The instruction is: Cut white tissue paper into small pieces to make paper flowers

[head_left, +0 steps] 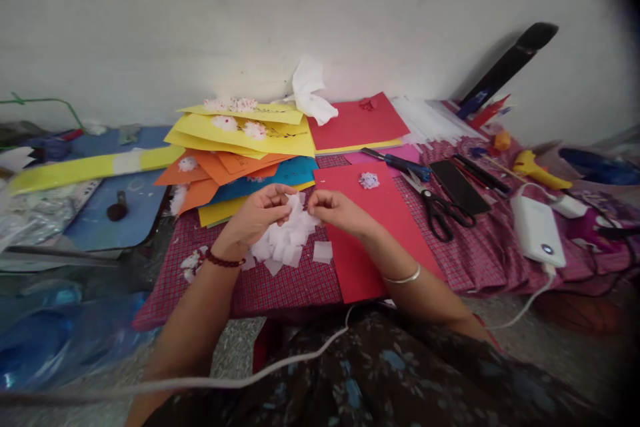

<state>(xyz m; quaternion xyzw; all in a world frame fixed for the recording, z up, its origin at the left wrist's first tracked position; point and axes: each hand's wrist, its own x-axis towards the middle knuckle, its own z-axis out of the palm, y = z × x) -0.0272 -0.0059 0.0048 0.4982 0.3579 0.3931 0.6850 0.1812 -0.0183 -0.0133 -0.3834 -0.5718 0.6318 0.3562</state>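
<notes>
My left hand and my right hand are close together over a pile of small white tissue paper squares. Fingertips and thumb are pinched on each side, with a thin piece of white tissue paper between them; its edges blur into the pile. One loose square lies apart on the checked cloth. Beside my right hand is a red sheet, with a small white paper flower with purplish marks on it.
Yellow cards with white flowers, orange cards and a red card lie behind. To the right are black-handled scissors, a phone, pens and a white power bank. A white cable crosses in front of me.
</notes>
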